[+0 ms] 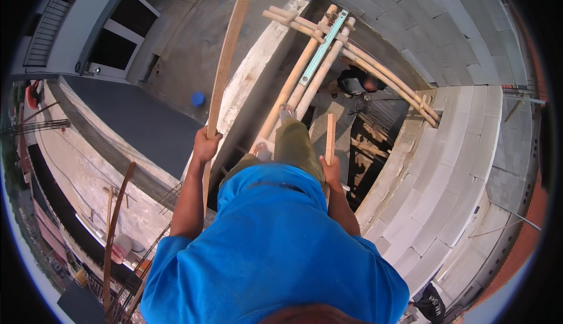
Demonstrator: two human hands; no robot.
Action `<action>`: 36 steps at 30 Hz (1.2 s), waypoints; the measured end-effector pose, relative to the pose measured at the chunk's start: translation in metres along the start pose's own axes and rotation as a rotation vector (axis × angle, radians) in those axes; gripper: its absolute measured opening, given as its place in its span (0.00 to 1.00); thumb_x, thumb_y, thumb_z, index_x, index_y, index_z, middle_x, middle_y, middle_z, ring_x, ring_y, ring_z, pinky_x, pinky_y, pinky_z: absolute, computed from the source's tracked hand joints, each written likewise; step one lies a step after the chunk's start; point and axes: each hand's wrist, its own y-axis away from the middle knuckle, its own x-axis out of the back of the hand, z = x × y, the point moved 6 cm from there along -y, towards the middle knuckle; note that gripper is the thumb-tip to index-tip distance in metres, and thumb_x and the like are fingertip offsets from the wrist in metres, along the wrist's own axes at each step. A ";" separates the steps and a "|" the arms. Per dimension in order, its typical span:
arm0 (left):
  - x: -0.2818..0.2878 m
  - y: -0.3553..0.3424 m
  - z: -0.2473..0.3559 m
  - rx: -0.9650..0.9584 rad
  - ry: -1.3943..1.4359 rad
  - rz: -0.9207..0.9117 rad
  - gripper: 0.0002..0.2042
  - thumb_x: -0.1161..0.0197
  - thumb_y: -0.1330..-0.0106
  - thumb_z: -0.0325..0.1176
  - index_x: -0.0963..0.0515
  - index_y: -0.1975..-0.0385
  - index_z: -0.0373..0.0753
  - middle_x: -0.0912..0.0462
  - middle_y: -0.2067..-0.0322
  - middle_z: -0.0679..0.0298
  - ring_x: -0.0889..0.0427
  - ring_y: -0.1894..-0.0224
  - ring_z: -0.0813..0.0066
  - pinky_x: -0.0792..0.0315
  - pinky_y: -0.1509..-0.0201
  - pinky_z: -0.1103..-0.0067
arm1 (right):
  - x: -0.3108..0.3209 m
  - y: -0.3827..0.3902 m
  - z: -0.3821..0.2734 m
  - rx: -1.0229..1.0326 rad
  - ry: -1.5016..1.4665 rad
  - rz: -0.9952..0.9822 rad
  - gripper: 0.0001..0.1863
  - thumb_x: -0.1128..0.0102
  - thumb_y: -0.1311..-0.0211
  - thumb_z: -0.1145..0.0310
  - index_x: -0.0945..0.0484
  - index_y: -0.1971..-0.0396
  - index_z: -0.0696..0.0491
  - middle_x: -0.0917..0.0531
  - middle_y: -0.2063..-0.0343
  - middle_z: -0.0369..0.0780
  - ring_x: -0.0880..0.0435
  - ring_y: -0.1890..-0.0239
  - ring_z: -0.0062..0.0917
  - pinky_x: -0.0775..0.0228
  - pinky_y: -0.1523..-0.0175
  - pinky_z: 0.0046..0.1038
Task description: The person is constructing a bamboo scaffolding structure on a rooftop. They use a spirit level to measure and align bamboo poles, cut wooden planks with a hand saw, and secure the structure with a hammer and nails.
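My left hand is wrapped round a long wooden batten, which runs from beside my body up past the top of the view. In my right hand is a shorter wooden batten, gripped with its end pointing away from me. Both arms are lowered at my sides. My feet stand on round wooden poles laid side by side over an opening. A teal spirit level lies along the far part of these poles, beyond my feet and apart from both hands.
Cross poles span the shaft. Below them, a person is among loose timber. Pale block walls rise on the right. A rough concrete wall top runs along the left, with a blue bucket on the floor beyond.
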 end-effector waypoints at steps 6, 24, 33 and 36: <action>-0.015 -0.054 0.078 0.025 -0.099 0.067 0.13 0.31 0.36 0.34 0.17 0.58 0.31 0.14 0.72 0.55 0.14 0.67 0.65 0.21 0.57 0.67 | 0.023 -0.102 -0.147 0.043 -0.242 -0.044 0.21 0.25 0.28 0.58 0.28 0.54 0.56 0.20 0.72 0.38 0.23 0.80 0.20 0.32 0.75 0.29; -0.178 -0.261 0.122 -0.093 -0.367 0.190 0.15 0.26 0.39 0.40 0.21 0.60 0.41 0.12 0.64 0.55 0.11 0.58 0.46 0.20 0.56 0.54 | -0.010 -0.357 -0.558 0.764 -0.313 -0.056 0.27 0.34 0.20 0.62 0.37 0.34 0.58 0.16 0.47 0.49 0.20 0.77 0.23 0.24 0.74 0.24; -0.212 -0.330 -0.002 -0.020 -0.386 0.136 0.31 0.27 0.37 0.66 0.22 0.58 0.40 0.12 0.64 0.55 0.11 0.54 0.49 0.25 0.51 0.58 | -0.135 -0.427 -0.518 0.623 -0.160 -0.145 0.25 0.30 0.24 0.69 0.29 0.34 0.56 0.16 0.58 0.39 0.23 0.73 0.18 0.29 0.74 0.22; -0.205 -0.340 -0.063 -0.026 -0.421 0.134 0.34 0.31 0.37 0.70 0.23 0.57 0.40 0.13 0.64 0.55 0.12 0.54 0.49 0.25 0.50 0.58 | -0.181 -0.422 -0.485 0.633 -0.133 -0.212 0.26 0.29 0.26 0.71 0.29 0.35 0.58 0.17 0.59 0.41 0.24 0.74 0.18 0.31 0.73 0.22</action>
